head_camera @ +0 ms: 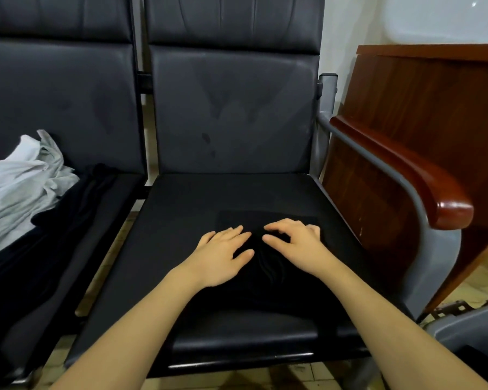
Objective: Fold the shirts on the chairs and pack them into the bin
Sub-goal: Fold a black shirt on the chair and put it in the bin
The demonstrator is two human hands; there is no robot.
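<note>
A black shirt [265, 285] lies partly folded on the seat of the right-hand chair [186, 209], hard to tell from the dark leather. My left hand [223, 257] rests flat on its left part, fingers spread. My right hand [296, 246] presses on the cloth beside it with its fingers bent and the fingertips pinching a crease. On the left chair [68, 108] lies a crumpled white shirt [17, 187] on top of another black garment [40, 249]. A grey bin [473, 330] shows at the bottom right corner.
The right chair has a grey metal armrest with a red-brown wooden top [406, 175]. Behind it stands a red-brown wooden desk panel [423, 108]. Pale tiled floor shows below and between the seats.
</note>
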